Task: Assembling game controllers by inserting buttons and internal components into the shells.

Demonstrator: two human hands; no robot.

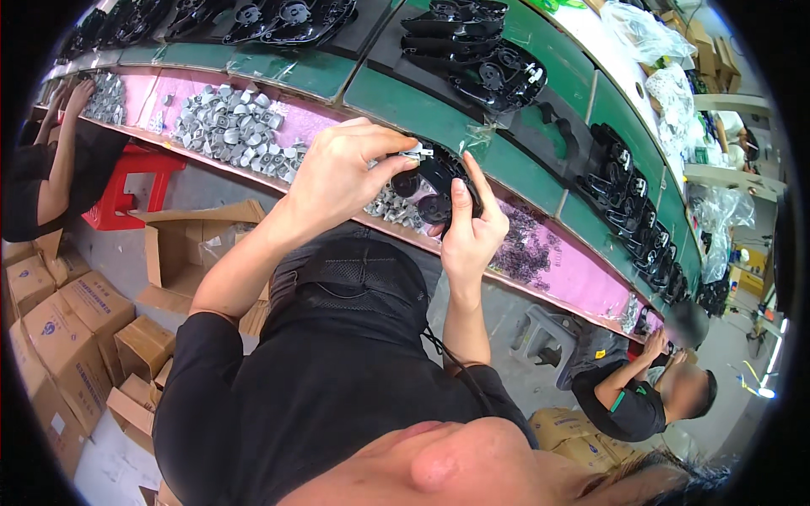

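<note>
Above the pink strip of the bench I hold a glossy black moulded plastic part point(438, 174) with round recesses. Its right end is gripped by my right hand point(474, 226), thumb on the near face and fingers along the far edge. A small white plastic piece point(419, 153) is pinched between the thumb and fingers of my left hand point(344, 173), against the black part's upper left end. Whether the white piece is seated in it cannot be made out. Grey plastic pieces point(229, 122) lie heaped left of my hands, and small dark pieces point(527, 249) are scattered to the right.
Black moulded parts point(498, 76) stand in rows on a green-topped line beyond the pink strip point(586, 285). Co-workers sit at far left point(38, 173) and far right point(629, 405). Cardboard boxes point(72, 325), a red stool point(126, 185) and a grey stool point(544, 341) occupy the floor.
</note>
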